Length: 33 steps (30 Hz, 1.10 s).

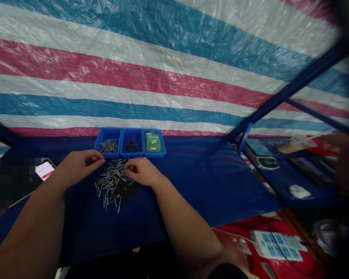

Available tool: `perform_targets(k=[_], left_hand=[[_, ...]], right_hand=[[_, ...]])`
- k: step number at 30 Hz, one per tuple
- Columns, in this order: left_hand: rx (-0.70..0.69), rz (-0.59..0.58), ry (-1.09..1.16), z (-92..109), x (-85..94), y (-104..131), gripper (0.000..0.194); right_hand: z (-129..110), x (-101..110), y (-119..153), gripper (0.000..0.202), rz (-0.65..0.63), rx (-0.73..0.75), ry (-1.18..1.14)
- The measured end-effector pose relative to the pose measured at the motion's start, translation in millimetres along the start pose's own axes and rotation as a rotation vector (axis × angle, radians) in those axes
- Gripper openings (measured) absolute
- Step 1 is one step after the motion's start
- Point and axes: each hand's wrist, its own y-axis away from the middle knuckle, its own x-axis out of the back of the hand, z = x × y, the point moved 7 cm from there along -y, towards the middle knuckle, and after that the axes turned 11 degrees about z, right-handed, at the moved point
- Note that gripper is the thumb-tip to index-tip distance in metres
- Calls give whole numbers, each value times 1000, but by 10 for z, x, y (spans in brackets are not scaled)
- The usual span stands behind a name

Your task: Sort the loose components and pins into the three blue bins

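A loose pile of thin, nail-like metal pins (112, 184), silver mixed with dark ones, lies on the blue table. At the pile's upper left is my left hand (80, 166), its thumb and fingertips pinched together near the front of a blue bin (107, 155). My right hand (143, 171) hangs over the pile's right side with fingers curled into a pinch. Anything held between either set of fingertips is too small to make out. Behind the pile, the left bin contains silver pins (109, 146), the middle one dark small pieces (133, 145), the right one green packets (153, 142).
A striped plastic sheet (133, 77) rises behind the blue table (203, 178). A dark device (48, 164) with a lit screen lies at left. On the right, beyond a blue metal frame (258, 102), are a scale (263, 155) and another person's blurred hand (341, 143).
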Motion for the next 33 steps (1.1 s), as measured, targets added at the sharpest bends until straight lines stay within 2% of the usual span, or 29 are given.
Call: perform_targets(k=[1,3,7,10,17,20,24,33], left_hand=[[-29,-86,-14,4,-74,11,36],[-63,-183,-29,20,-190,22,35],[-98,-271,-28,96,-347,34,32],[-133,-326,-7,173,-400,57,29],[-179,-291,-46,241,-401,43,26],[-236,-241,-65,280,-403,32,25],[-289,-245,-74,329,-437,44,28],[-205,-224,-97,262,-487,20,24]], right_hand=[[-30,-1,-3,11,12,2,16],[-89,-26,-10,15,32,-4,71],[-199,-153,-27,25,35,-9,220],[-231,-248,-42,28,5,-14,306],[-194,-253,-66,26,39,-46,366],[-184,-260,-68,25,21,-59,367],[-177,-254,-75,23,9,-77,386],[-132,-179,-61,21,-2,-109,401]])
